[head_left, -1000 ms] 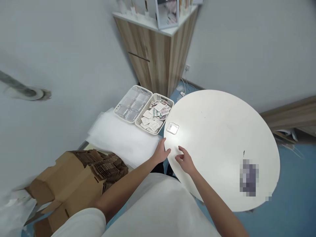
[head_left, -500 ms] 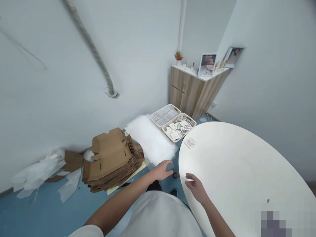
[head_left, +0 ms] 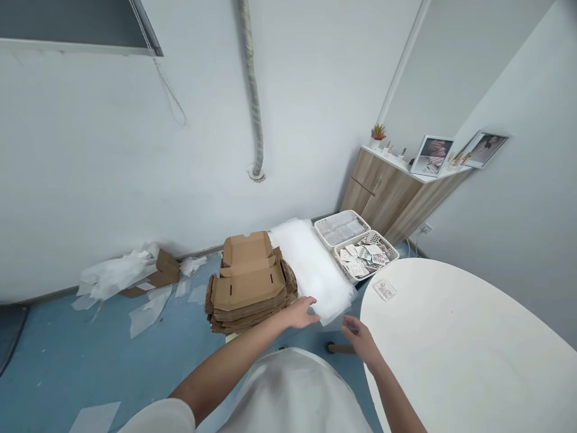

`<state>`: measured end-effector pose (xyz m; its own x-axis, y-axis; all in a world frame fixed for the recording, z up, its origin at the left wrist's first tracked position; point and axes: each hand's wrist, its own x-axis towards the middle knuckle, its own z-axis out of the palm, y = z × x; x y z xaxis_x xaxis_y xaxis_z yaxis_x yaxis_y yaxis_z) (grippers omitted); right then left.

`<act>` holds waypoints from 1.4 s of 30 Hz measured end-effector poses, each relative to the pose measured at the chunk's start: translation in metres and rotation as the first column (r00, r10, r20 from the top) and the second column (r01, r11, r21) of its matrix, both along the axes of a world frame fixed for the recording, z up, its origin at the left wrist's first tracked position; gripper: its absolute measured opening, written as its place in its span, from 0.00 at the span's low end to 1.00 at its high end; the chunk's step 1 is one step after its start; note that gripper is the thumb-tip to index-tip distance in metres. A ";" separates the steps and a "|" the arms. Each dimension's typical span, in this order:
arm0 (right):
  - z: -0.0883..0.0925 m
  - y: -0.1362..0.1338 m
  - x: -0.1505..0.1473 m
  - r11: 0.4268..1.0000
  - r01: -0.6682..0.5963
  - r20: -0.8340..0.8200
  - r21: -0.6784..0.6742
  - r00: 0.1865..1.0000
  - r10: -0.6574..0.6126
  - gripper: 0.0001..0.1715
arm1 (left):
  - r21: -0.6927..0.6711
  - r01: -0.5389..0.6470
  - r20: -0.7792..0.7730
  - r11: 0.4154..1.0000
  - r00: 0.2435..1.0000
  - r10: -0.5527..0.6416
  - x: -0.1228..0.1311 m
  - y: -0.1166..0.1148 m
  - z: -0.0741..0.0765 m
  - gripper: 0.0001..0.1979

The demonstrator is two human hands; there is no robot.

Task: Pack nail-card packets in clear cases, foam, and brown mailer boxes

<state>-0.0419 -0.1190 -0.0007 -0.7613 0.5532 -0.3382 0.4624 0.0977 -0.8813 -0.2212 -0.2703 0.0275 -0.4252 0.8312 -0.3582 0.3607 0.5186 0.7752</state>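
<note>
My left hand [head_left: 303, 313] is open and empty, fingers stretched forward, just in front of the stack of flat brown cardboard boxes [head_left: 247, 288] and the white foam sheets [head_left: 311, 258]. My right hand [head_left: 360, 340] is open too, its fingers slightly curled with nothing in them, at the left edge of the round white table [head_left: 460, 337]. On that table's far left part lies a small clear packet [head_left: 384, 290] with round items inside. Beyond the sheets stand two white baskets: one with clear plastic bags [head_left: 341, 228], the other with many small printed cards [head_left: 364, 255].
A wood-grain cabinet [head_left: 387, 189] with framed photos [head_left: 431, 156] and a potted plant [head_left: 377, 133] fills the corner. Scraps of white wrapping [head_left: 119, 270] and a cardboard piece [head_left: 163, 270] lie on the blue floor [head_left: 180, 361] at left. A wrapped pipe [head_left: 255, 102] runs down the wall.
The view has swung left, so boxes, baskets, cabinet and table appear farther right. Both hands remain open and empty, in nearly the same place before my body.
</note>
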 end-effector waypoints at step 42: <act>-0.087 0.085 -0.167 0.805 -0.573 0.390 0.154 0.784 0.483 0.37 | -0.393 -0.472 0.324 0.789 0.732 0.599 -0.075 0.118 -0.084 0.38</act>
